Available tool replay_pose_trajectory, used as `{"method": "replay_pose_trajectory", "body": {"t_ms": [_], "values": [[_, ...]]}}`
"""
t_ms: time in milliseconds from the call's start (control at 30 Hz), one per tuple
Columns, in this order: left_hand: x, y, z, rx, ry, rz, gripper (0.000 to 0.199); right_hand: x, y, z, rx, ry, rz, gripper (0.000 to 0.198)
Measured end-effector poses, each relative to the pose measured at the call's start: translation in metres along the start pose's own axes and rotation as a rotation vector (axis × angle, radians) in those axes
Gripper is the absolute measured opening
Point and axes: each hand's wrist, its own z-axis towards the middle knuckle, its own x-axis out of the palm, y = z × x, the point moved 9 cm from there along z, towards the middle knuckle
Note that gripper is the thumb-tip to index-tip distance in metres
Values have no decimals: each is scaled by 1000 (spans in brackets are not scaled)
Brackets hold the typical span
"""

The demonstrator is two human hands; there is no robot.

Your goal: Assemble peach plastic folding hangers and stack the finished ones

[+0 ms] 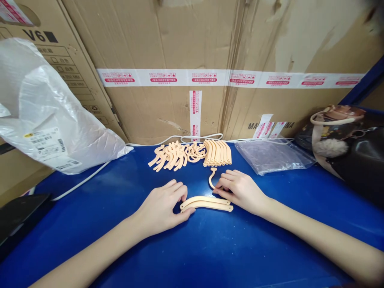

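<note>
In the middle of the blue table lie cream-coloured curved strips (pixel 207 203), side by side with small holes at their ends. My left hand (pixel 165 206) grips their left end between thumb and fingers. My right hand (pixel 240 190) pinches a cream hook-shaped piece (pixel 211 178) with a flared tip, just above the strips' right end. Behind the hands is a neat row of curved strips (pixel 218 152). Beside it lie a small heap of hook pieces (pixel 195 152) and a loose pile of wavy strips (pixel 169 155).
A clear plastic bag (pixel 273 156) lies flat at the back right, near a dark bag (pixel 357 156) and a lidded bottle (pixel 336 118). A white labelled parcel bag (pixel 57 116) stands at the left. Large cardboard boxes (pixel 156 108) and a white cable (pixel 90 177) line the back.
</note>
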Motion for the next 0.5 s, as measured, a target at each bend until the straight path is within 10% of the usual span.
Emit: {"method": "replay_pose_trajectory", "body": {"t_ms": [500], "values": [[-7, 20, -1, -179, -79, -113, 30, -7, -1, -5, 14, 36, 104, 27]]}}
